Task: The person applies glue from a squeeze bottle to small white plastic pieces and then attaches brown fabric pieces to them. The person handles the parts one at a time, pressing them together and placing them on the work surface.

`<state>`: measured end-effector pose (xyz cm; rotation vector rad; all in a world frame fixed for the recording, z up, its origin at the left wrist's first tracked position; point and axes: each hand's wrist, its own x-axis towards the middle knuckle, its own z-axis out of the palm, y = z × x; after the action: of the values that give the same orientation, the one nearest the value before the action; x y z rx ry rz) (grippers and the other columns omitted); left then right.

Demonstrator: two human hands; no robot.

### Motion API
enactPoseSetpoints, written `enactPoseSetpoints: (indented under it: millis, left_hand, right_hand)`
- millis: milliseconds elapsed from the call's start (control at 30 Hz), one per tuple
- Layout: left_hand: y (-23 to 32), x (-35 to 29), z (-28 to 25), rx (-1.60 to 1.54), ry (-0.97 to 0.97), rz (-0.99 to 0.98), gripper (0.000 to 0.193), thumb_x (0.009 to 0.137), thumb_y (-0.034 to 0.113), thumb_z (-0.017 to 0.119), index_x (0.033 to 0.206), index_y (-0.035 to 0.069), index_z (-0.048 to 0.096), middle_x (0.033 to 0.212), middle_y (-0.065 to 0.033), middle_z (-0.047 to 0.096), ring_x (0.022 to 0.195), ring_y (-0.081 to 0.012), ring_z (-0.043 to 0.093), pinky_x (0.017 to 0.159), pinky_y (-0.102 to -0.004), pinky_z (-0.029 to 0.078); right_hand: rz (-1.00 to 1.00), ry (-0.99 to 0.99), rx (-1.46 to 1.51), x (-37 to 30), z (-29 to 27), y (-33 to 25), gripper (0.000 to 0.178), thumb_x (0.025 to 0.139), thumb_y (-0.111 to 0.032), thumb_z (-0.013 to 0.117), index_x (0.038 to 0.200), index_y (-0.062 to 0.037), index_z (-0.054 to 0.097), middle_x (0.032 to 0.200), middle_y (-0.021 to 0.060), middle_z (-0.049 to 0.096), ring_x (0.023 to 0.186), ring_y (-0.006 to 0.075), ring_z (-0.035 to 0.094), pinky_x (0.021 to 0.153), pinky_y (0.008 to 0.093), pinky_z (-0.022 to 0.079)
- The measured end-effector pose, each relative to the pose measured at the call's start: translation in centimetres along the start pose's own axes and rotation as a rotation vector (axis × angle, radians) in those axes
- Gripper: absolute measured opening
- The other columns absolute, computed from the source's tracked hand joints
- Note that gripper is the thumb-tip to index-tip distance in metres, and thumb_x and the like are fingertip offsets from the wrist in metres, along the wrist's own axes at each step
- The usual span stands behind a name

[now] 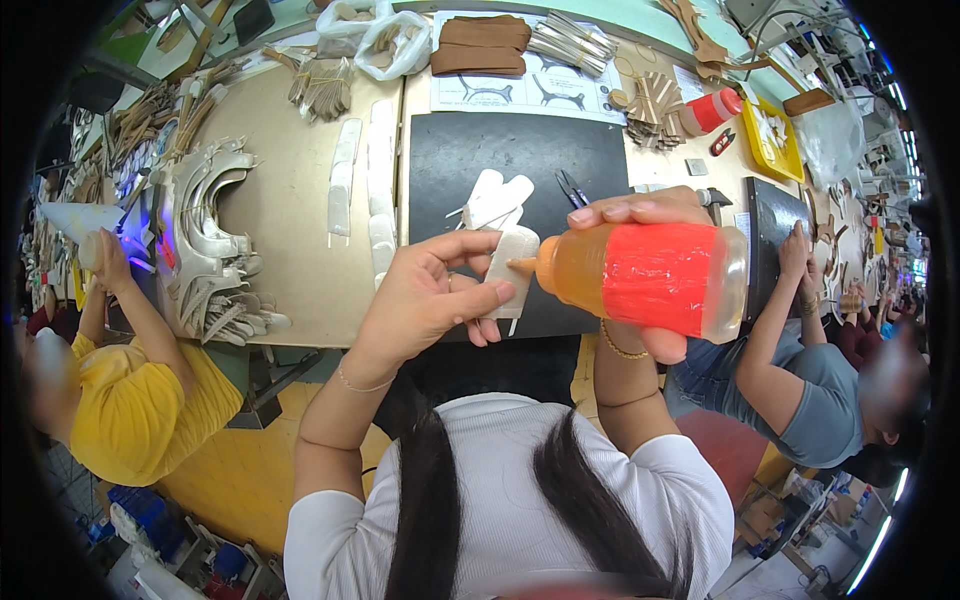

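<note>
My left hand (420, 290) pinches a flat white rounded tab (512, 248) with a thin stem below it. My right hand (645, 207) is wrapped round a squeeze bottle (655, 280) of amber liquid, with a red band and an orange nozzle. The bottle is tipped sideways, and its tip meets the face of the tab; whether liquid is coming out cannot be seen. Beyond my left hand, several similar white tabs (497, 198) lie in a loose pile on a black mat (450, 150). A pair of dark tweezers (572, 187) rests right of the pile.
White strips (343, 180) lie left of the mat. Brown straps (482, 45) and a printed sheet (465, 95) are behind it. A red-banded bottle (712, 110) and a yellow tray (775, 145) sit back right. Co-workers in yellow (130, 410) and grey-blue (825, 400) flank me.
</note>
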<state>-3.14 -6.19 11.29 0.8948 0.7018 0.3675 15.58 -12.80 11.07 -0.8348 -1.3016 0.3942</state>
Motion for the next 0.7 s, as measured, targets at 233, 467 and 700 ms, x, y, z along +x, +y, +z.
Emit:
enactPoseSetpoints:
  millis: [233, 467, 700]
  left_hand:
    - [-0.2, 0.0, -0.2, -0.020, -0.001, 0.004, 0.039, 0.078, -0.002, 0.066, 0.113, -0.010, 0.051, 0.090, -0.0143, 0.061, 0.052, -0.0149, 0.061, 0.042, -0.0226, 0.049]
    - [-2.2, -0.1, -4.0, 0.091, 0.156, 0.019, 0.034, 0.078, 0.003, 0.067, 0.109, -0.008, 0.055, 0.083, -0.0106, 0.062, 0.054, -0.0120, 0.060, 0.044, -0.0207, 0.048]
    - [-5.5, 0.1, -15.3, 0.376, 0.697, 0.154, 0.028, 0.078, 0.010, 0.071, 0.099, -0.005, 0.061, 0.077, -0.0069, 0.063, 0.055, -0.0086, 0.059, 0.046, -0.0195, 0.045]
  right_hand:
    - [0.031, 0.068, 0.210, 0.2, -0.2, -1.1, 0.096, 0.053, -0.073, 0.067, 0.106, 0.0054, 0.051, 0.094, 0.0127, 0.055, 0.085, 0.0270, 0.063, 0.074, 0.0360, 0.053]
    - [-0.044, 0.248, 0.556, 0.1, -1.6, -1.1, 0.095, 0.061, -0.070, 0.067, 0.109, 0.0100, 0.046, 0.096, 0.0155, 0.050, 0.082, 0.0338, 0.060, 0.073, 0.0425, 0.053]
    - [-0.019, 0.253, 0.473, 0.0, -2.1, -0.2, 0.099, 0.065, -0.079, 0.053, 0.109, 0.0092, 0.046, 0.096, 0.0160, 0.050, 0.078, 0.0310, 0.061, 0.068, 0.0390, 0.054]
